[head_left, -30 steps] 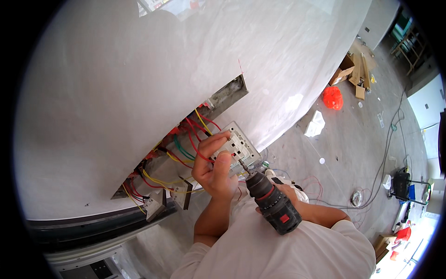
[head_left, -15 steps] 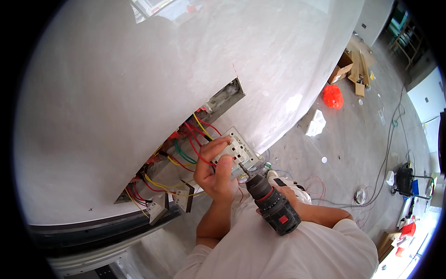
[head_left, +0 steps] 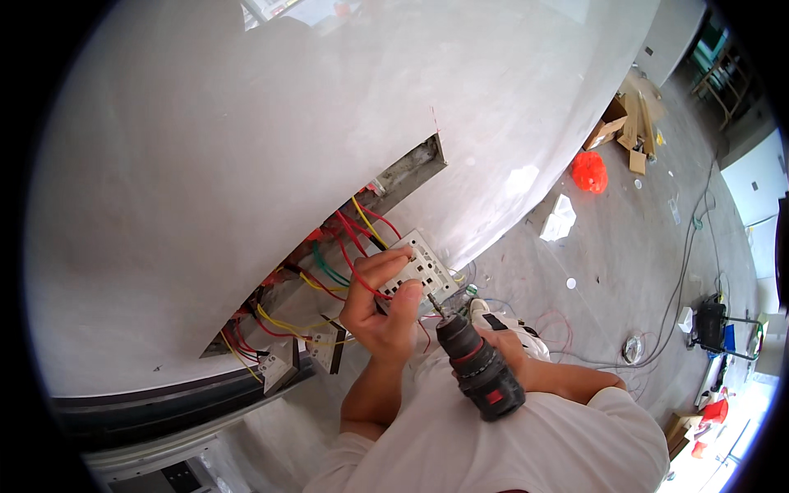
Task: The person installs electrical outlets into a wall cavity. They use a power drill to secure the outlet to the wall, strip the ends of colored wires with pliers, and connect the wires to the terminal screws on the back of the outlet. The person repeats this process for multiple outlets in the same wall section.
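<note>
Between its thumb and fingers, my left hand [head_left: 382, 308] grips a white wall socket [head_left: 425, 264] with square holes in its back or frame side. Red and yellow wires [head_left: 359, 234] run from it into a long slot [head_left: 403, 168] cut in the wall. My right hand [head_left: 508, 352] is wrapped around a black and red cordless drill [head_left: 481, 368], partly hidden behind the tool's body. The drill's bit [head_left: 436, 305] points at the socket's lower edge, close to my left thumb; whether it touches a screw is too small to tell.
Two more sockets [head_left: 280, 367] [head_left: 328, 346] hang by wires from the slot's lower end. On the floor to the right lie a red plastic bag [head_left: 589, 172], a white piece [head_left: 559, 218], cardboard [head_left: 606, 125] and a long cable [head_left: 684, 271]. A black wheeled item [head_left: 712, 324] stands at far right.
The socket has tilted a little and my left thumb has shifted slightly on it. The drill has moved slightly down, its bit still at the socket. The view has shifted a little.
</note>
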Available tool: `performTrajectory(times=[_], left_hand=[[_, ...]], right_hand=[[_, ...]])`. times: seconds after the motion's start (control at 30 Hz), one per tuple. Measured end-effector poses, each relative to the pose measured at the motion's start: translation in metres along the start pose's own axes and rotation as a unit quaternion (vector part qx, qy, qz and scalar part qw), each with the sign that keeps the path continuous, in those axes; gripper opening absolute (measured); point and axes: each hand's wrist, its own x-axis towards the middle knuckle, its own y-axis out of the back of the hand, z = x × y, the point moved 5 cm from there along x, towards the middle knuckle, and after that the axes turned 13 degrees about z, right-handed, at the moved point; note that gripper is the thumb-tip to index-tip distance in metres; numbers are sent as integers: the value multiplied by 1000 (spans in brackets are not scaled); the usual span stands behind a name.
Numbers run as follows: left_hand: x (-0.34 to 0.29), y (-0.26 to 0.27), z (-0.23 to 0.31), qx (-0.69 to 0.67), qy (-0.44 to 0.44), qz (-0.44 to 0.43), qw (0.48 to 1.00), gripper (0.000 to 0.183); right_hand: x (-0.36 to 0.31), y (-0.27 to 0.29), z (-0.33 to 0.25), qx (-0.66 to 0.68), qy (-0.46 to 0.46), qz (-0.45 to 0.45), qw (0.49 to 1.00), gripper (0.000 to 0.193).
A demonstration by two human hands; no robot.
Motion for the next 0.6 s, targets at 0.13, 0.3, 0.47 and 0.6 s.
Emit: performTrajectory(times=[0.13, 0.3, 0.47, 0.6], left_hand=[[1, 3, -2, 8, -3, -7, 1000, 28], [2, 6, -1, -6, 1, -6, 1000, 29], [6, 6, -1, -43, 4, 8, 999, 31], [4, 15, -9, -145, 50, -6, 988, 40]], right_hand=[[7, -1, -1, -28, 21, -3, 999, 52], [8, -3, -3, -10, 10, -3, 1000, 51], [16, 8, -10, -120, 9, -29, 992, 43], [19, 32, -47, -276, 6, -141, 951, 46]])
